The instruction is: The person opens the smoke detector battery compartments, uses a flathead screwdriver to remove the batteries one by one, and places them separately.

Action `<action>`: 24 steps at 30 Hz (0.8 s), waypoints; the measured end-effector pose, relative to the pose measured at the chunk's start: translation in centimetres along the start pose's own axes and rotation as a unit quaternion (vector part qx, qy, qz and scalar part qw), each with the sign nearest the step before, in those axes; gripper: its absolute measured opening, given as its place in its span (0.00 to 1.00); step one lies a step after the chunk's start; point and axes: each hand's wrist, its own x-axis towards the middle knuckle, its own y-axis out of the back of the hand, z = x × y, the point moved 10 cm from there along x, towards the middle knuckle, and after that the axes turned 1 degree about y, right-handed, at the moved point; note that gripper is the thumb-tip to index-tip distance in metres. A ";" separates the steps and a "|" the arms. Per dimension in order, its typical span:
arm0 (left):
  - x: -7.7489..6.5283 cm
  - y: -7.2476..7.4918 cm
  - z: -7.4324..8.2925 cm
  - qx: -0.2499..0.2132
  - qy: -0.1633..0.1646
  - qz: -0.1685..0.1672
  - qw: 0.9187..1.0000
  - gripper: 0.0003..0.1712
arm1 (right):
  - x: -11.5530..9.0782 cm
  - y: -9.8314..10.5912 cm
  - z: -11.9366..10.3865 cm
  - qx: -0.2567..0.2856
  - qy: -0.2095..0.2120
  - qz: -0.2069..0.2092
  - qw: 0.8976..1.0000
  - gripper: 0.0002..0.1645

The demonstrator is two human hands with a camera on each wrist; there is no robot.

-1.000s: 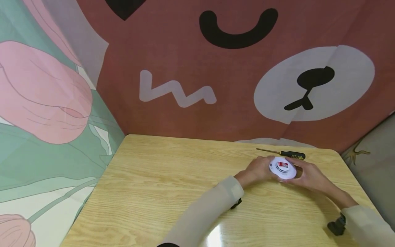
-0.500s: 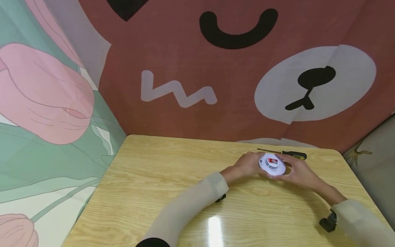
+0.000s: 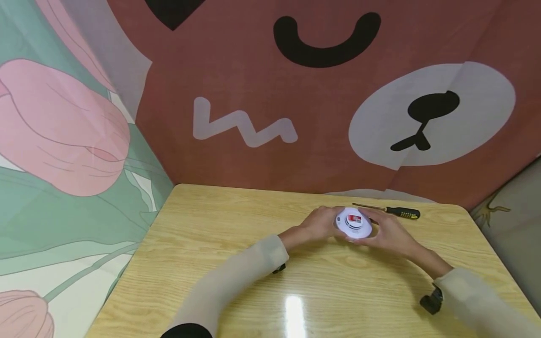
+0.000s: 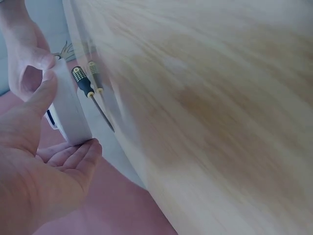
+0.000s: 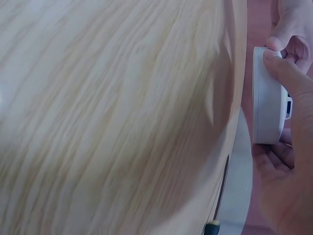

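Note:
A round white smoke detector (image 3: 354, 231) with a red label on its raised centre is held between both hands near the back right of the table. My left hand (image 3: 320, 223) grips its left side, thumb on one face edge and fingers under the rim in the left wrist view. On the opposite side my right hand (image 3: 393, 235) grips the rim with thumb and fingers. Seen edge-on, the detector's white side wall (image 5: 267, 98) stands off the tabletop in the right wrist view. Behind the right hand lies a screwdriver (image 3: 403, 213) with a black and yellow handle.
The light wooden table (image 3: 236, 220) has its back edge against a reddish-brown cloth (image 3: 253, 164) printed with a bear face. A flowered cloth (image 3: 63, 216) hangs at the left, a grey one (image 3: 511, 225) at the right.
Both hands have carried the smoke detector leftward across the back of the table, keeping their grip on it. The screwdriver lies where it was.

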 end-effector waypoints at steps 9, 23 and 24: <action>-2.5 1.8 -2.4 0.012 -0.009 0.015 1.000 0.50 | 1.7 -2.0 -2.3 0.013 0.015 -0.003 1.000 0.59; -5.9 4.0 -5.0 0.004 -0.008 0.022 1.000 0.53 | 3.6 -4.7 -5.7 0.041 0.016 -0.015 0.999 0.60; -6.2 4.1 -5.2 0.003 -0.008 0.023 1.000 0.53 | 3.7 -4.8 -5.9 0.040 0.016 -0.016 0.999 0.60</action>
